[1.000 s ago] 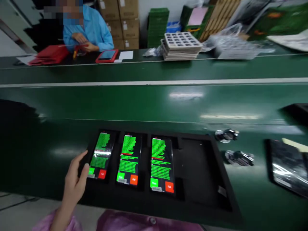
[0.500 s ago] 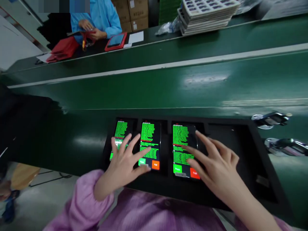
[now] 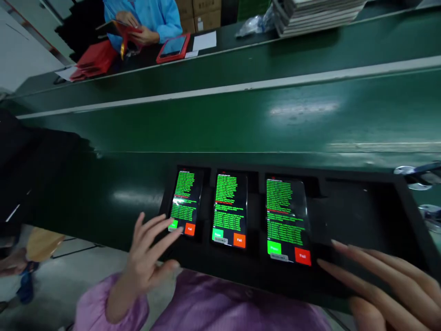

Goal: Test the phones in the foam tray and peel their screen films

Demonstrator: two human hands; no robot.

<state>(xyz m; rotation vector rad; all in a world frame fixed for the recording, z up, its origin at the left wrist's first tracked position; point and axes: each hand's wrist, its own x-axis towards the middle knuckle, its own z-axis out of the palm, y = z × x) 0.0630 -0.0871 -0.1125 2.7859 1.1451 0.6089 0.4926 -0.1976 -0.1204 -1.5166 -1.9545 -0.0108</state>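
Note:
Three phones lie face up in a black tray, their screens lit with green text lines and a green and a red button below. My left hand hovers with spread fingers over the lower part of the left phone, one fingertip near its buttons; contact I cannot tell. Between the other two sits the middle phone, with neither hand over it. My right hand, fingers stretched out and holding nothing, is just right of the right phone, above the tray's last compartment.
Shiny metal fittings stand at the tray's right end. Across the green bench, a person in a blue sleeve handles something red, beside red pouches, a red-cased device and a stack of trays.
My left hand has pulled left and down, off the middle phone. My right hand has withdrawn rightward from the right phone. The view has shifted, with the tray appearing farther right.

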